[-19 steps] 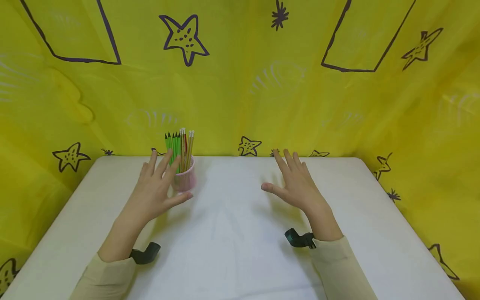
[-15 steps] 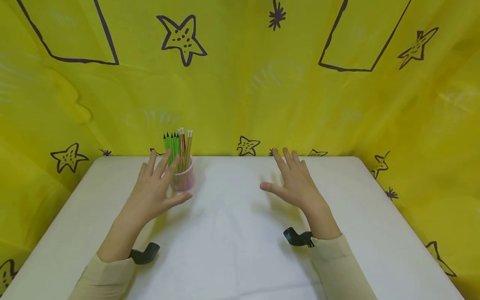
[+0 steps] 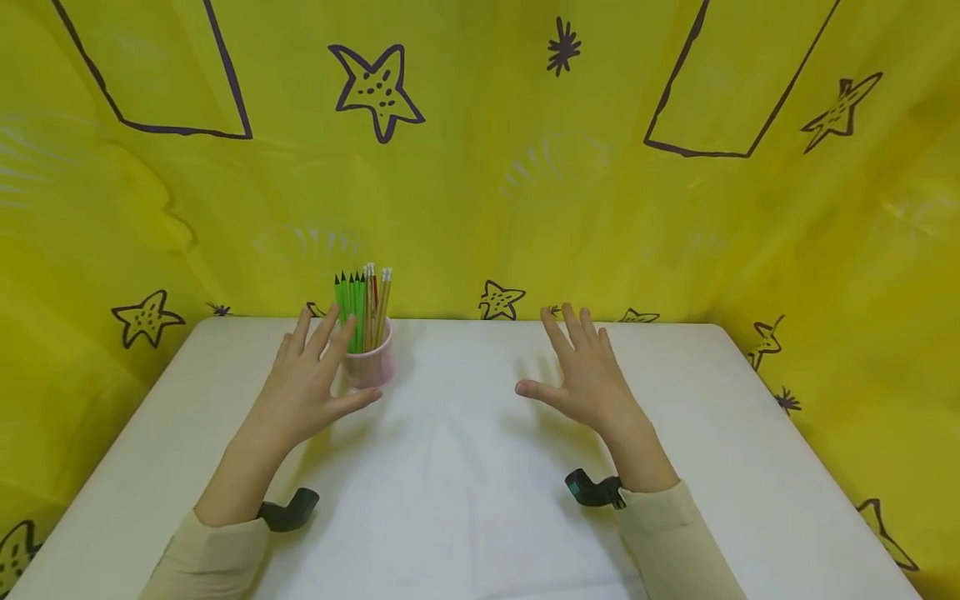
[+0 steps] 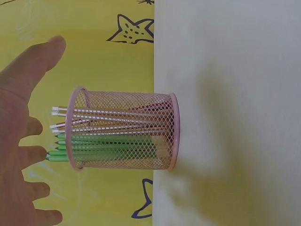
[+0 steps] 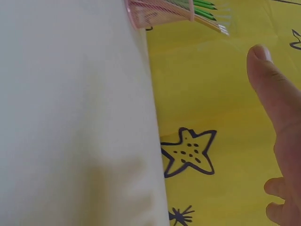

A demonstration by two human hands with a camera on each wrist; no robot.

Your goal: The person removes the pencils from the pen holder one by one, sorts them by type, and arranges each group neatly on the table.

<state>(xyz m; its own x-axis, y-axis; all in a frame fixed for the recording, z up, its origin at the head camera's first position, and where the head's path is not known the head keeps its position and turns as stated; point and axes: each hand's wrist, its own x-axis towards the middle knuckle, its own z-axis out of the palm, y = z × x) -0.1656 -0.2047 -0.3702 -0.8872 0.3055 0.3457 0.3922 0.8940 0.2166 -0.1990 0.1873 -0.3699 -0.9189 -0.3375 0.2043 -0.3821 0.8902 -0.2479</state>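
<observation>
Hovering: spread hands [image 3: 300,390], left near pencil cup [image 3: 372,368].

From the head we look forward and down over the table [image 3: 457,467]; both closer, sideways-turned wrist views share the mesh cup [image 4: 121,100].

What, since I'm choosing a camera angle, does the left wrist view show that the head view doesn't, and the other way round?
Only the left wrist view clearly shows the mesh of the pink cup, with lower lengths of the green pencils visible through it.

Only the head view shows the right hand, both sleeves and the black wrist devices.

Both share the left hand, the cup, the green and white-tipped pencils, the white table and the yellow backdrop.
</observation>
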